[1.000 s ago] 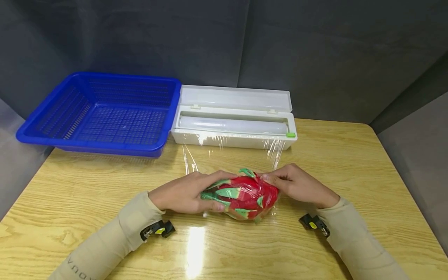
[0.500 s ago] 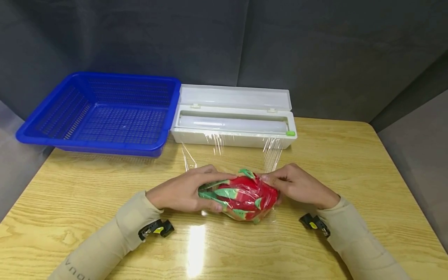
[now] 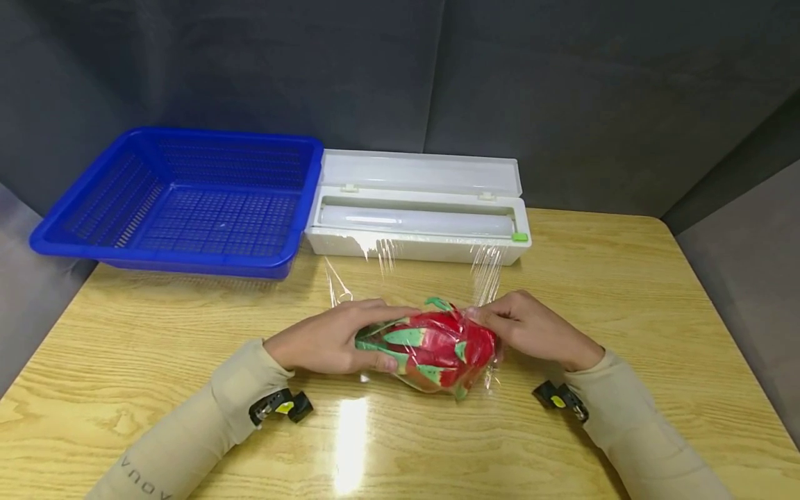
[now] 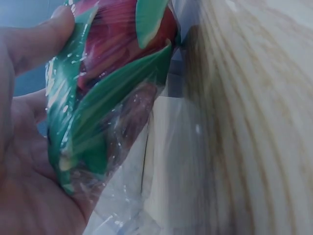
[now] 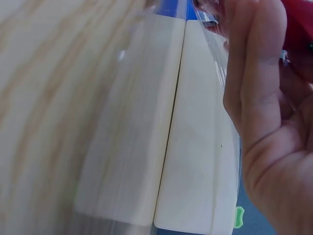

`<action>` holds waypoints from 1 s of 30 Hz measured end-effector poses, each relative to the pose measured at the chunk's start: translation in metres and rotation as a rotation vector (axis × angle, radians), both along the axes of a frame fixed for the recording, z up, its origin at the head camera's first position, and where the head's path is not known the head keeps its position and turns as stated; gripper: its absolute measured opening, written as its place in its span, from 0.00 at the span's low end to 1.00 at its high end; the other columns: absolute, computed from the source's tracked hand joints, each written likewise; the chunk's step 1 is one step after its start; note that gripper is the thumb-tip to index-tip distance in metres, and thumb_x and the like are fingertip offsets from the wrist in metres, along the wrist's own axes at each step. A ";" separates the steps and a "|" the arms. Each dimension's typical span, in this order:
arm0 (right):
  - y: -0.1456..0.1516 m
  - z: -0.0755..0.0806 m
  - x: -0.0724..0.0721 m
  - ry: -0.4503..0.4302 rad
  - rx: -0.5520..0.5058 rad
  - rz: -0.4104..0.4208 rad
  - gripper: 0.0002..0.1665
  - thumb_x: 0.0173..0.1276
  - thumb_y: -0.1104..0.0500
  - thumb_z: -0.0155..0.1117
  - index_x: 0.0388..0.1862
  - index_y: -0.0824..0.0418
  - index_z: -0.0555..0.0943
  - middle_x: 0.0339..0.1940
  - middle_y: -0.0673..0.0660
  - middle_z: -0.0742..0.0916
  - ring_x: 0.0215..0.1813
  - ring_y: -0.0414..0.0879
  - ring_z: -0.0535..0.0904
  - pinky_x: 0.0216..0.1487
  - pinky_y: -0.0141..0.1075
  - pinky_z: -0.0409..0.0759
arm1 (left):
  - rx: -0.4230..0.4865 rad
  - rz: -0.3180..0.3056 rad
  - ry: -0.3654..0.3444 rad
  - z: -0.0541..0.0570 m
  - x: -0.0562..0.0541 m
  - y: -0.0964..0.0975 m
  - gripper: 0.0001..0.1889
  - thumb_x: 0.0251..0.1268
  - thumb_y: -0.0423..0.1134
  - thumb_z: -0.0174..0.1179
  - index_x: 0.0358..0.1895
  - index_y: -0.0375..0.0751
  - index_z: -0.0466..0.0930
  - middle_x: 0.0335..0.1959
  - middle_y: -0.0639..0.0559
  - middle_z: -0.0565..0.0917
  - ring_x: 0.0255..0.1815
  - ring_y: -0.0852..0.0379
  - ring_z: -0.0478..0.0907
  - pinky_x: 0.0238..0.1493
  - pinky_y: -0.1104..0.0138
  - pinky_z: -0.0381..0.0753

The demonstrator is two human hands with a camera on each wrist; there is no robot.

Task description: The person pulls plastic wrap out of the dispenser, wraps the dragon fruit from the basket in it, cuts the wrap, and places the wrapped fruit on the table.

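Note:
A red dragon fruit (image 3: 437,347) with green scales lies wrapped in clear cling film at the front middle of the table. My left hand (image 3: 340,340) grips its green-tipped left end, thumb on the near side and fingers on the far side. In the left wrist view, the film lies wrinkled over the dragon fruit (image 4: 115,54) beside my left palm. My right hand (image 3: 525,330) holds the fruit's red right end, its thumb at the upper edge and most fingers hidden behind. A sheet of cling film (image 3: 419,281) still runs from the fruit back to the white dispenser box (image 3: 419,246).
The dispenser's lid (image 3: 419,173) stands open at the back, with a film roll (image 3: 415,221) inside and a green slider (image 3: 519,237) at its right end. Left of it sits a blue plastic basket (image 3: 169,260). A dark curtain (image 3: 562,104) hangs behind the table.
The fruit has turned slightly between the hands, its near side showing different scales. Both hands keep nearly the same places, and the film sheet stays joined to the dispenser.

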State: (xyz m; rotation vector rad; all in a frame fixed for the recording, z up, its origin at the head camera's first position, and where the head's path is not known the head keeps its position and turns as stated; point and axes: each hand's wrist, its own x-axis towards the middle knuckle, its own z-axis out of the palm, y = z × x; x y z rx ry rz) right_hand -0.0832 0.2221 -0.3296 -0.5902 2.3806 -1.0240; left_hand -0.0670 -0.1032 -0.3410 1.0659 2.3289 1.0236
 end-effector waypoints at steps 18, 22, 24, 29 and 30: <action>0.001 0.001 0.000 -0.058 0.022 0.070 0.26 0.82 0.50 0.54 0.25 0.56 0.87 0.16 0.50 0.84 0.19 0.49 0.83 0.26 0.38 0.82 | 0.020 -0.068 -0.053 -0.002 -0.002 0.000 0.38 0.70 0.53 0.65 0.80 0.55 0.63 0.75 0.52 0.76 0.75 0.53 0.74 0.76 0.52 0.73; 0.001 0.000 0.000 -0.065 0.021 0.092 0.27 0.82 0.49 0.54 0.23 0.55 0.86 0.16 0.49 0.84 0.18 0.48 0.82 0.25 0.38 0.82 | 0.039 -0.088 -0.083 -0.003 -0.002 -0.001 0.37 0.71 0.52 0.64 0.80 0.56 0.63 0.76 0.54 0.74 0.75 0.54 0.73 0.77 0.53 0.72; 0.000 0.001 0.001 -0.080 0.026 0.092 0.27 0.82 0.48 0.53 0.23 0.54 0.87 0.15 0.49 0.84 0.18 0.49 0.83 0.24 0.38 0.82 | 0.044 -0.097 -0.102 -0.004 -0.002 -0.001 0.36 0.72 0.53 0.63 0.80 0.58 0.62 0.76 0.56 0.74 0.76 0.55 0.73 0.77 0.53 0.72; 0.000 0.001 0.002 -0.106 0.027 0.105 0.29 0.83 0.47 0.51 0.23 0.54 0.87 0.15 0.50 0.84 0.18 0.52 0.84 0.25 0.39 0.82 | 0.051 -0.116 -0.139 -0.006 -0.003 0.000 0.35 0.74 0.55 0.61 0.81 0.61 0.60 0.77 0.61 0.72 0.77 0.56 0.71 0.79 0.51 0.70; 0.000 0.001 0.002 -0.106 0.021 0.110 0.29 0.83 0.47 0.51 0.23 0.55 0.87 0.15 0.50 0.84 0.18 0.52 0.84 0.25 0.39 0.82 | 0.050 -0.117 -0.147 -0.006 -0.003 -0.001 0.35 0.74 0.55 0.60 0.81 0.62 0.61 0.78 0.62 0.71 0.78 0.56 0.70 0.78 0.51 0.70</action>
